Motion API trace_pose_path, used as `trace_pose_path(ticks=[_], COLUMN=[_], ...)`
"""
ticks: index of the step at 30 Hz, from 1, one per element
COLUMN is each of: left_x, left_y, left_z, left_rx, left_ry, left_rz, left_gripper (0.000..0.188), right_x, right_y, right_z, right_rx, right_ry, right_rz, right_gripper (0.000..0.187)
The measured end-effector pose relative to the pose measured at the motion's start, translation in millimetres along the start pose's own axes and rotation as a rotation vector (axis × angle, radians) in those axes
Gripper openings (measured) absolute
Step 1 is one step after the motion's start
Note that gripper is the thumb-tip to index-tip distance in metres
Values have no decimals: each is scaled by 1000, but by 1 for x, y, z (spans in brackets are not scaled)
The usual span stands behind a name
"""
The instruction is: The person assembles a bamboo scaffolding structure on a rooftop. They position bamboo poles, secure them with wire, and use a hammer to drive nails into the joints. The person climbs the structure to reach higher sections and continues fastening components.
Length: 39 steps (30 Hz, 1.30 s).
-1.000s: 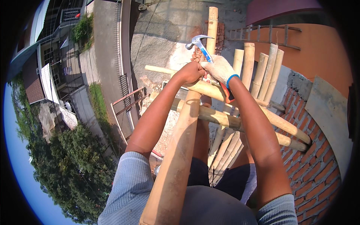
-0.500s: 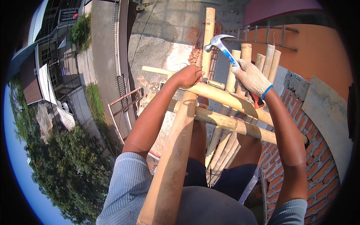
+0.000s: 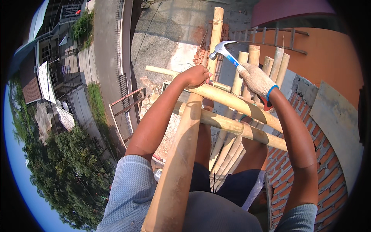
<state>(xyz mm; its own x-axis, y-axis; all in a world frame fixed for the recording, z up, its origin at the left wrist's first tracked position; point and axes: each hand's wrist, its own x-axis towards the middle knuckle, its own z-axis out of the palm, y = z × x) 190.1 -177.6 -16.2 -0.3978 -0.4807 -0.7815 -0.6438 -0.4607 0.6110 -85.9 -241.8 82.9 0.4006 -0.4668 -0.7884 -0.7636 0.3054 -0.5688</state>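
Observation:
My right hand (image 3: 256, 79), in a cream knitted glove with a blue cuff, is closed around a claw hammer (image 3: 232, 58). The hammer has a silver head, a blue patch on its shaft and a red-and-black grip end. Its head hangs just above and right of my bare left hand (image 3: 196, 76). That hand's fingers are pinched around a thin nail (image 3: 209, 70), over the crossing of a horizontal bamboo pole (image 3: 235, 101) and upright bamboo. The nail's lower end is hidden. A thick bamboo pole (image 3: 174, 166) runs from the crossing toward my chest.
A second horizontal bamboo pole (image 3: 228, 123) lies below the first, by my legs. Several upright bamboo poles (image 3: 276, 63) stand to the right, beside a brick wall (image 3: 328, 174). Far below are a ladder (image 3: 276, 36), a gravel heap (image 3: 154, 50) and a metal frame (image 3: 125, 110).
The hammer and my right hand have shifted slightly left and down, bringing the hammer's head closer to my left hand. My left hand stays at the pole crossing.

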Motion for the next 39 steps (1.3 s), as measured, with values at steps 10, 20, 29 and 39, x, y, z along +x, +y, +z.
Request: trace_pose_path(ticks=[10, 20, 29, 39], left_x=[10, 6, 5, 7], left_y=[-8, -9, -10, -13], left_z=[2, 0, -1, -1], left_rx=[8, -38, -17, -3], left_ry=[-51, -62, -74, -69], left_rz=[-20, -37, 7, 38], left_gripper=[42, 43, 43, 41], right_x=[1, 11, 3, 5], right_y=[-17, 0, -6, -19], right_z=[-21, -26, -10, -27], right_rx=[-175, 259, 436, 131], right_ry=[-77, 120, 233, 137], right_rz=[54, 86, -15, 39], right_gripper=[51, 44, 45, 49])
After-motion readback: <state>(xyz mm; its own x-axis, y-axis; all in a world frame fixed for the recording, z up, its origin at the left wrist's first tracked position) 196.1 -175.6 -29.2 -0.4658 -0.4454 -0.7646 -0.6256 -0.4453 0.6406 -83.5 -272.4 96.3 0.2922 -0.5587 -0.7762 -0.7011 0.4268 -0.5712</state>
